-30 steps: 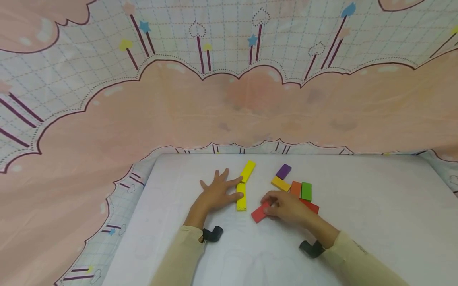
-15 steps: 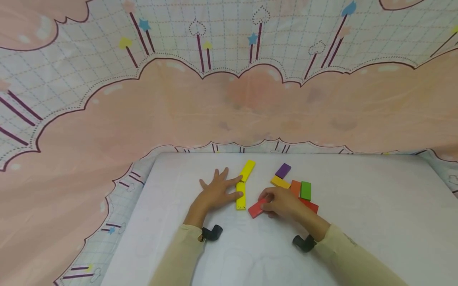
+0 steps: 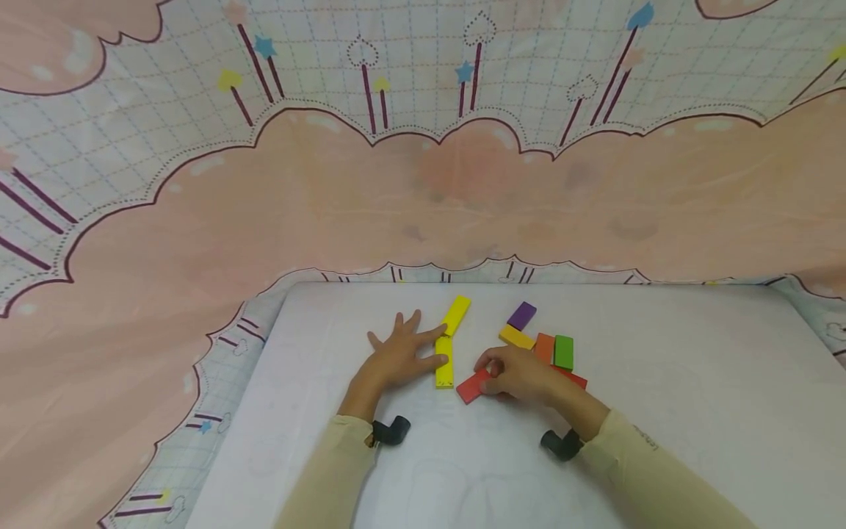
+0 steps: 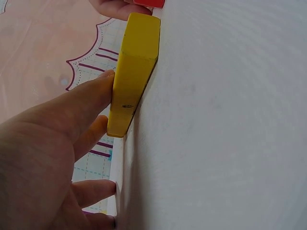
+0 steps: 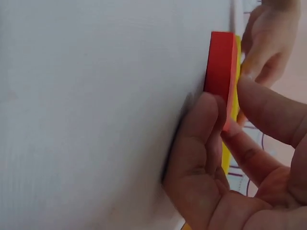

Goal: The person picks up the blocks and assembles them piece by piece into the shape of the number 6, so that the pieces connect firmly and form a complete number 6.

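My left hand [image 3: 396, 358] lies on the white table with fingers spread. Its thumb touches the near yellow block [image 3: 444, 371] and its index finger reaches the far yellow block [image 3: 457, 314], which slants away end to end with the near one. In the left wrist view, the thumb rests on top of a yellow block [image 4: 134, 62]. My right hand [image 3: 525, 376] pinches a red block [image 3: 470, 389] between thumb and fingers, a small gap to the right of the near yellow block. From the right wrist, the red block [image 5: 220, 62] partly hides a yellow one behind it.
Right of the yellow pair lie a purple block [image 3: 522, 315], an orange-yellow block [image 3: 515, 336], an orange block [image 3: 545, 346], a green block [image 3: 564, 353] and a second red block [image 3: 575, 378], partly behind my right hand. A patterned cloth [image 3: 423, 198] hangs beyond the table [image 3: 694, 397].
My right hand has shifted left and slightly away from me with the red block, bringing it closer to the near yellow block. The left hand stays in place.
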### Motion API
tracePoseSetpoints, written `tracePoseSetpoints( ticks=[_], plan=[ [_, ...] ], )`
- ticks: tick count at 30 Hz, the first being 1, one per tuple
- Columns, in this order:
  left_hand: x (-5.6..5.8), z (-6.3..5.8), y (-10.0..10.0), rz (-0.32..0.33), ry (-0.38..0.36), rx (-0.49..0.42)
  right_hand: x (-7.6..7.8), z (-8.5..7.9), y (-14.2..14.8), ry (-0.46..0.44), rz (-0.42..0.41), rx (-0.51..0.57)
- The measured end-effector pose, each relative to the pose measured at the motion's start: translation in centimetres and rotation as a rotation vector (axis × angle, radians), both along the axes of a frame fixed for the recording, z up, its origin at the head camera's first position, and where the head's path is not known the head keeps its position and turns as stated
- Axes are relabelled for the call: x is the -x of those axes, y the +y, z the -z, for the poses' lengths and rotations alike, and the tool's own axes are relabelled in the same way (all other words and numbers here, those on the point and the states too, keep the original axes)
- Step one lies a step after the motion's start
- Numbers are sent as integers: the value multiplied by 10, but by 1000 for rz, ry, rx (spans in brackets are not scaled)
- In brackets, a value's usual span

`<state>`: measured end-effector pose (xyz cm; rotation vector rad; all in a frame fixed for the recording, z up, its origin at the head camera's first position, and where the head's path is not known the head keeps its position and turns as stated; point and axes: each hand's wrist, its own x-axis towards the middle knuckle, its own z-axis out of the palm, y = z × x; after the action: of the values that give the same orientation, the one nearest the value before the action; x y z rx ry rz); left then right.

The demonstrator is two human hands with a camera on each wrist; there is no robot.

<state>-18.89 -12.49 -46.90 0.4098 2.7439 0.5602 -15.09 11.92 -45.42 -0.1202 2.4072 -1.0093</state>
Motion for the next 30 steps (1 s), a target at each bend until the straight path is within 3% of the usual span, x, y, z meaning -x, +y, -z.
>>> tracePoseSetpoints(
  ticks=[20, 30],
  plan=[
    [1, 1, 1, -1, 8, 11, 5, 6, 15, -63, -19, 87],
    [0, 1, 1, -2, 11, 6, 4, 6, 13, -38, -12, 74]
  ],
)
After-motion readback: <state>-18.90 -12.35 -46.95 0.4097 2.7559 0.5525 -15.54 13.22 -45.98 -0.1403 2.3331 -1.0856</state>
